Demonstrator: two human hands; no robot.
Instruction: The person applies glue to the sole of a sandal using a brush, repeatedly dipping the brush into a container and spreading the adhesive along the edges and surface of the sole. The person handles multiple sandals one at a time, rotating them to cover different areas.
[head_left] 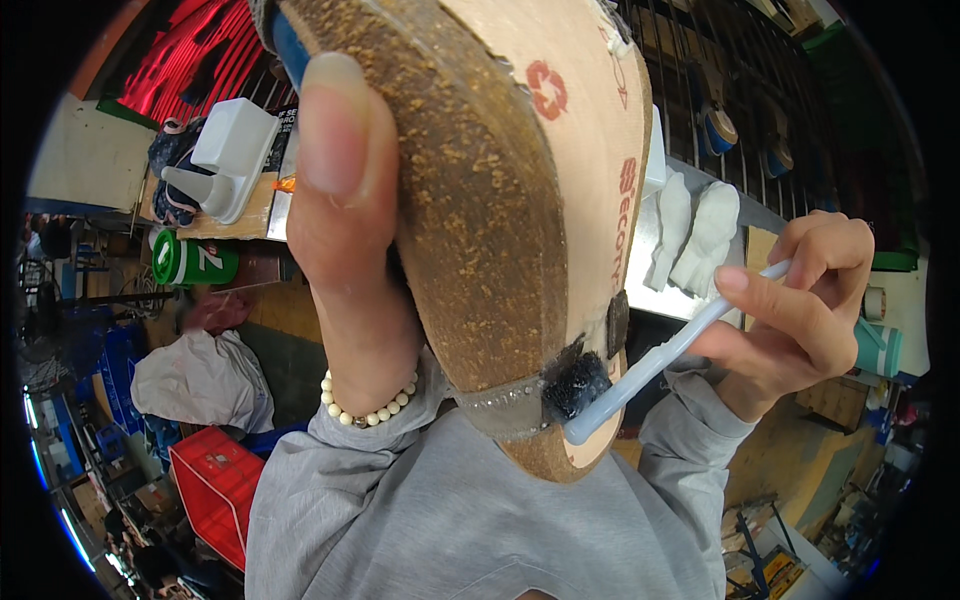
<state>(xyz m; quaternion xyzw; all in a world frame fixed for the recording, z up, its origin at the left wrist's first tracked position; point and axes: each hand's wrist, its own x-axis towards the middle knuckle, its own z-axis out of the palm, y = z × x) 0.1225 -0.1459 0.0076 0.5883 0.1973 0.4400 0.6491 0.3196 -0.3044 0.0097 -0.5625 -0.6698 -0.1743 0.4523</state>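
A shoe in the making point(480, 180) fills the upper middle, held up close. It shows a brown, speckled, cork-like side and a pale board underside with red printing. A grey strap point(505, 410) wraps around its lower end. My left hand point(350, 210) grips the shoe from the left, thumb pressed on its side; its other fingers are hidden behind. My right hand point(805, 300) pinches the pale handle of a toothbrush-like brush point(665, 350). The brush's dark, wet-looking bristles touch the strap's end at the underside's edge, beside a small dark tab point(617, 318).
At left stand a white plastic bottle with a nozzle point(225, 165) and a green tub point(205, 262). Below are a white sack point(205, 380) and a red crate point(215, 490). White gloves point(705, 235) lie on the right-hand surface, near a rack holding shoes point(718, 130) and a teal container point(878, 347).
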